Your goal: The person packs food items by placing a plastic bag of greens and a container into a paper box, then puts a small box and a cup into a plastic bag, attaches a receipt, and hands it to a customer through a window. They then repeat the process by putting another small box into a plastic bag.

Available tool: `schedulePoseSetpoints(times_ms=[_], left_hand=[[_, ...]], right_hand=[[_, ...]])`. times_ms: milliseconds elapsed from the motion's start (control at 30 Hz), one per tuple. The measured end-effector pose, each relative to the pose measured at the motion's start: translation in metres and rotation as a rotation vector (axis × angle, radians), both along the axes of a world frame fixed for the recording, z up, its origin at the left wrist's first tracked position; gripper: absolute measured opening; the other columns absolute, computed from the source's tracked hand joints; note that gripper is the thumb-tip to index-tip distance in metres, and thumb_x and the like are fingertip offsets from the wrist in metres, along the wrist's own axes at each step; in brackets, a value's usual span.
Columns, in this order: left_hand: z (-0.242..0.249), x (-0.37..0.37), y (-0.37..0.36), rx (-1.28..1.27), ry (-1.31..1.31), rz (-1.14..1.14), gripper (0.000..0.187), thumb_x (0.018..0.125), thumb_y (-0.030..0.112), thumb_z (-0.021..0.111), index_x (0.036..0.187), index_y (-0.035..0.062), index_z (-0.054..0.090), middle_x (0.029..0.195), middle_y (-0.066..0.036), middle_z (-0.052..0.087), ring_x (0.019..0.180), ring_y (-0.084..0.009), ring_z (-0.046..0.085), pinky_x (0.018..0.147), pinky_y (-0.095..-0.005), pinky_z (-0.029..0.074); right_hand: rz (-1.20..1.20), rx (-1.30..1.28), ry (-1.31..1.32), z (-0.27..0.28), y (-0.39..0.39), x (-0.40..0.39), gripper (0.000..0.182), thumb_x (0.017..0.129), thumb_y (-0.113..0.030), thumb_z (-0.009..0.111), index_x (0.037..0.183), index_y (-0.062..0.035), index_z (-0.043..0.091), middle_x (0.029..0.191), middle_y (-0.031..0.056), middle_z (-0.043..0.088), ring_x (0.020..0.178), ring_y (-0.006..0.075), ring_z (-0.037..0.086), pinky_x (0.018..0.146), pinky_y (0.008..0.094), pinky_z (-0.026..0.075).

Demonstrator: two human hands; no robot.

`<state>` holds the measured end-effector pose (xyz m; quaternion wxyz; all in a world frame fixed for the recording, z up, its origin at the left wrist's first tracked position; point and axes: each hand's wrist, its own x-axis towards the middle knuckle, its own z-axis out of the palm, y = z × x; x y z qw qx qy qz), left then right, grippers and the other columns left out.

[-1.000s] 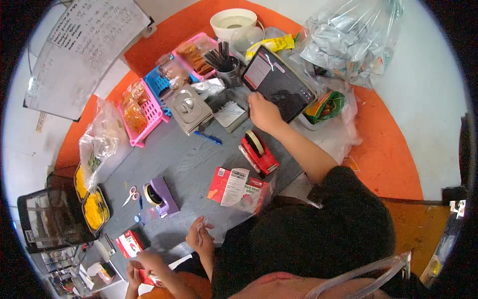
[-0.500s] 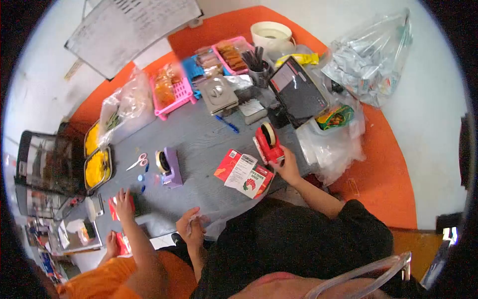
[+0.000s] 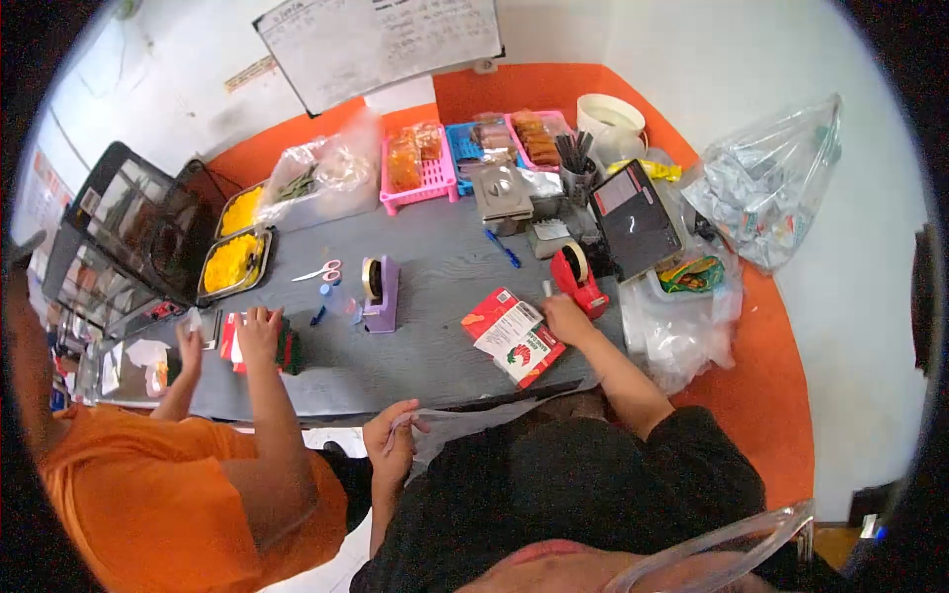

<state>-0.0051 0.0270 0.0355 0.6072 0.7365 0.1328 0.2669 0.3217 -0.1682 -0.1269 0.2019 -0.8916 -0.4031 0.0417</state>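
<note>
My left hand [image 3: 392, 440] is closed on the gathered edge of a clear plastic bag [image 3: 445, 427], which stretches along the table's front edge near my body. On the right, my right hand [image 3: 568, 321] is closed beside a red tape dispenser [image 3: 583, 289] with a tape roll in it. A small pale piece shows at its fingertips, too small to name. Just left of that hand lies a red and white food box [image 3: 514, 338] with a printed paper slip [image 3: 506, 331] across its top.
A purple tape dispenser [image 3: 384, 301], scissors [image 3: 321, 272] and a blue pen [image 3: 502, 249] lie on the grey table [image 3: 435, 287]. A co-worker in an orange shirt [image 3: 188, 484] touches another red box [image 3: 233, 341]. Trays, pink baskets [image 3: 423, 186] and a tablet [image 3: 636, 222] line the back.
The view has swung, moving the scene. My right hand has gone from the red dispenser's end to its left side. The co-worker's farther hand has risen from a red box. My left hand keeps the bag.
</note>
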Motion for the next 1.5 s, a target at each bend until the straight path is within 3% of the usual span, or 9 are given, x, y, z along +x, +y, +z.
schedulePoseSetpoints(times_ms=[333, 567, 733, 967, 1067, 1133, 1167, 1267, 1500], left_hand=[[-0.003, -0.015, 0.004, 0.009, -0.034, 0.083, 0.023, 0.085, 0.019, 0.05, 0.093, -0.0006, 0.059, 0.062, -0.006, 0.059, 0.044, -0.0084, 0.047, 0.044, -0.0212, 0.039], [0.013, -0.001, 0.006, 0.313, -0.27, 0.038, 0.024, 0.086, 0.022, 0.048, 0.093, 0.002, 0.06, 0.056, -0.006, 0.058, 0.039, -0.006, 0.042, 0.04, -0.0199, 0.035], [0.007, -0.004, 0.015, 0.165, -0.22, 0.187, 0.023, 0.085, 0.02, 0.05, 0.093, 0.0011, 0.06, 0.057, -0.005, 0.057, 0.04, -0.0063, 0.042, 0.039, -0.0199, 0.033], [-0.009, -0.029, 0.05, 0.207, -0.239, 0.457, 0.029, 0.087, 0.026, 0.049, 0.096, 0.0, 0.057, 0.058, -0.004, 0.054, 0.041, -0.0059, 0.042, 0.038, -0.0188, 0.029], [-0.015, -0.032, 0.051, -0.042, -0.005, 0.445, 0.028, 0.088, 0.026, 0.047, 0.095, 0.0006, 0.057, 0.053, -0.001, 0.05, 0.041, -0.0032, 0.039, 0.039, -0.0167, 0.026], [-0.033, -0.02, 0.047, -0.097, -0.078, 0.451, 0.026, 0.089, 0.025, 0.046, 0.093, 0.0012, 0.057, 0.05, 0.002, 0.045, 0.04, -0.0016, 0.036, 0.038, -0.0161, 0.025], [-0.039, -0.015, 0.044, -0.158, -0.07, 0.447, 0.026, 0.089, 0.025, 0.047, 0.093, 0.0014, 0.057, 0.051, 0.003, 0.044, 0.039, -0.0018, 0.035, 0.036, -0.0168, 0.025], [-0.041, -0.007, 0.045, -0.078, -0.024, 0.481, 0.024, 0.089, 0.024, 0.047, 0.092, 0.0022, 0.057, 0.051, 0.004, 0.042, 0.038, -0.0022, 0.033, 0.034, -0.0186, 0.026], [-0.016, 0.008, 0.053, -0.007, -0.01, 0.354, 0.022, 0.088, 0.02, 0.049, 0.095, 0.0001, 0.055, 0.065, 0.002, 0.048, 0.055, -0.0036, 0.042, 0.049, -0.0179, 0.034]], right_hand=[[-0.12, 0.902, -0.938, 0.25, 0.034, 0.0, 0.018, 0.075, -0.016, 0.054, 0.089, -0.0051, 0.055, 0.092, 0.0109, 0.054, 0.083, 0.0293, 0.05, 0.076, 0.0387, 0.035], [-0.335, 0.567, -1.08, 0.261, 0.093, 0.084, 0.025, 0.077, -0.032, 0.053, 0.086, -0.0086, 0.056, 0.088, 0.0081, 0.054, 0.084, 0.0273, 0.05, 0.071, 0.0412, 0.036], [0.778, 0.276, 0.331, 0.237, 0.106, -0.04, 0.035, 0.074, -0.017, 0.057, 0.106, -0.0045, 0.051, 0.11, 0.0118, 0.051, 0.103, 0.0256, 0.047, 0.083, 0.0376, 0.04], [0.811, -0.646, 0.383, 0.187, 0.034, -0.105, 0.039, 0.077, -0.024, 0.062, 0.109, -0.004, 0.053, 0.097, 0.0116, 0.059, 0.097, 0.0215, 0.055, 0.089, 0.0296, 0.04], [0.793, -0.29, 1.101, 0.172, 0.009, -0.088, 0.044, 0.08, -0.033, 0.058, 0.112, -0.0043, 0.051, 0.11, 0.0144, 0.054, 0.103, 0.0246, 0.052, 0.09, 0.0337, 0.039], [0.585, 1.21, 1.926, 0.152, 0.009, -0.125, 0.06, 0.077, -0.036, 0.06, 0.124, -0.0045, 0.039, 0.123, 0.0151, 0.044, 0.108, 0.0285, 0.048, 0.091, 0.0379, 0.038], [0.548, 1.246, 2.032, 0.124, 0.01, -0.13, 0.078, 0.074, -0.034, 0.065, 0.132, -0.0044, 0.023, 0.128, 0.0159, 0.036, 0.108, 0.0311, 0.047, 0.09, 0.0412, 0.039], [0.438, 0.611, 1.777, 0.131, 0.012, -0.144, 0.084, 0.074, -0.03, 0.066, 0.134, -0.0033, 0.014, 0.124, 0.0175, 0.04, 0.107, 0.0289, 0.048, 0.089, 0.04, 0.04], [0.038, 0.462, 1.608, 0.132, -0.002, -0.157, 0.029, 0.081, -0.015, 0.059, 0.106, -0.0018, 0.052, 0.083, 0.0072, 0.059, 0.074, 0.0113, 0.056, 0.063, 0.0203, 0.044]])
